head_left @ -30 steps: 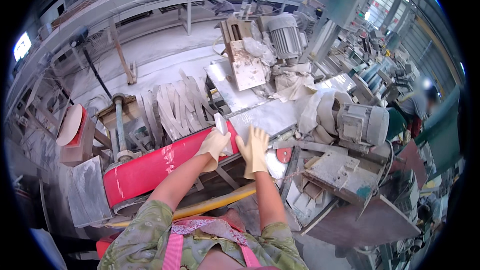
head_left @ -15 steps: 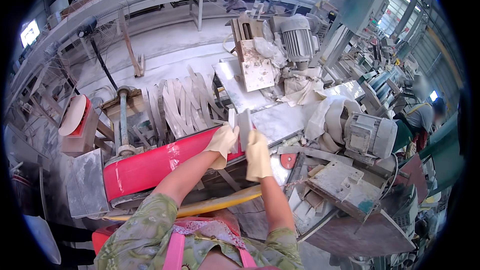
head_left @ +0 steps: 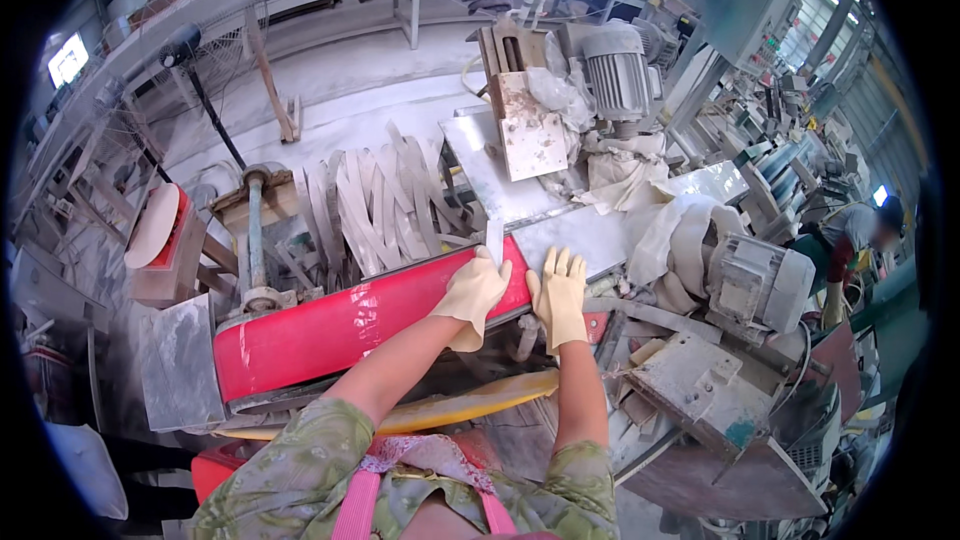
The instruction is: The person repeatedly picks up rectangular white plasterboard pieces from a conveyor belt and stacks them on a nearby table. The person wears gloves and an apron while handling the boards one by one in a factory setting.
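Note:
In a pale rubber glove, my left hand is closed around a narrow pale bar, whose upper end sticks out past the fingers. The hand is over the right end of a red sanding belt. My right hand, gloved the same way, is open, its fingers stretched over the near edge of a whitish metal plate beside the belt's end. Nothing shows in it. The lower part of the bar is hidden behind my left glove.
Beyond the belt hang several dusty belt strips. Electric motors stand at the back and the right. A yellow curved bar runs close to my body. Far right, another person is bent among machines.
My right hand has let go of the grey bar and opened over the plate; that bar is no longer distinguishable. My left hand still holds its pale bar, and the view has shifted slightly.

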The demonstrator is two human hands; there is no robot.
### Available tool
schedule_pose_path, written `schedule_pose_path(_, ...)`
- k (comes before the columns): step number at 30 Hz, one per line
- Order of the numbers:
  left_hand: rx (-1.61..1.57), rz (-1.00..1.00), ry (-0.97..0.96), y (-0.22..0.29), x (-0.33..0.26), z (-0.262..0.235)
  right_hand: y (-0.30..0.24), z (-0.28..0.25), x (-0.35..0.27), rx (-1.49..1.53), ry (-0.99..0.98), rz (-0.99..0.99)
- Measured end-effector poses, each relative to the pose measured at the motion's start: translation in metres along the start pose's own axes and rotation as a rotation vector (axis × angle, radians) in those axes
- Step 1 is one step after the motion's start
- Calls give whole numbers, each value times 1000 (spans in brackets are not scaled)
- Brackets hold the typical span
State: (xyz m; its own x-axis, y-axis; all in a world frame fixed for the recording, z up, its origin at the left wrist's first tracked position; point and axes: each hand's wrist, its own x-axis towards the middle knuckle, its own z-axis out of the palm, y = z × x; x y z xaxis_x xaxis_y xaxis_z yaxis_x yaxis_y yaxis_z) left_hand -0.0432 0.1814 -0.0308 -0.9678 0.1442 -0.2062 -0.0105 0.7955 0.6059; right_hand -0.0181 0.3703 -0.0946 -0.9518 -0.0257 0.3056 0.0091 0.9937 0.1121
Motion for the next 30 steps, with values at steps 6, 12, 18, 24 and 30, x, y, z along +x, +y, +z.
schedule_pose_path(6,14,32,15,-5,-4,-2,6,-57,16,452,-135,66)
schedule_pose_path(12,-104,-31,-83,9,1,-34,-73,-79,-3,1152,104,372)
schedule_pose_path(18,-6,-119,-105,12,3,-30,-19,-34,8,895,14,284)
schedule_pose_path(24,-31,-113,-75,8,3,-20,59,19,10,23,-152,126)
schedule_pose_path(30,-63,-18,77,6,-6,-21,75,19,29,259,-167,90)
